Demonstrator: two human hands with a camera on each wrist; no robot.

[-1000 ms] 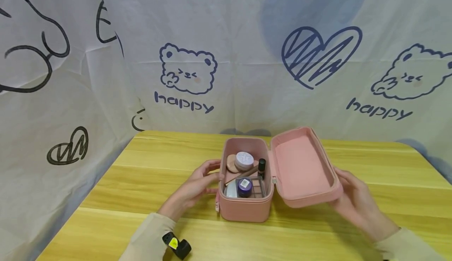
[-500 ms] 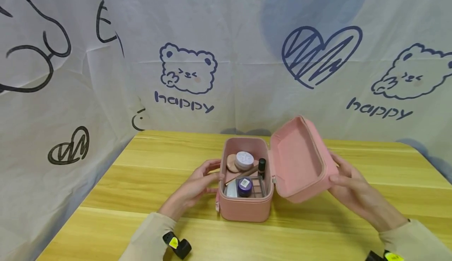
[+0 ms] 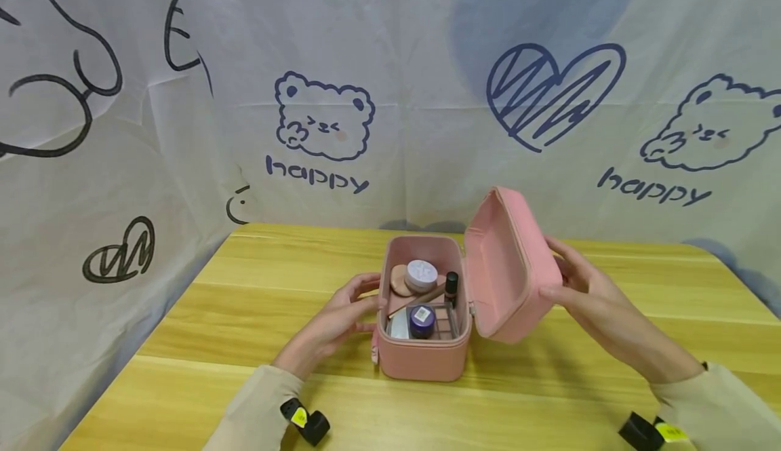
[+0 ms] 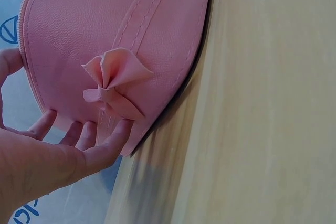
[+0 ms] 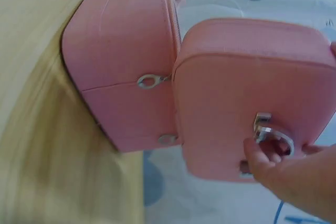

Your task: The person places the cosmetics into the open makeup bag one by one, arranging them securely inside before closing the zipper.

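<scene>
A pink cosmetic case (image 3: pixel 424 363) stands on the table, its hinged lid (image 3: pixel 509 281) raised to the right and tilted. My left hand (image 3: pixel 335 319) rests its fingertips on the case's left side, close to the rim. In the left wrist view these fingers lie below a pink bow (image 4: pixel 118 72). With thumb and fingers my right hand (image 3: pixel 598 302) holds the lid from its outer face. The right wrist view shows its thumb beside the metal-fitted handle (image 5: pixel 278 136). Inside are a round white container (image 3: pixel 421 275), a purple-lidded jar (image 3: pixel 422 321) and a black-capped tube (image 3: pixel 451 285).
A beige pad (image 3: pixel 398 280), a brown stick (image 3: pixel 421 298) and a clear divided tray (image 3: pixel 448 325) also lie in the case. The wooden table (image 3: pixel 256 281) ends at a printed white cloth (image 3: pixel 427 166) behind it. Black cameras sit on both wrists.
My right hand has swung the lid up and left toward the case; it now stands steeper. The thumb has come onto its outer face. The left hand and the case have stayed put.
</scene>
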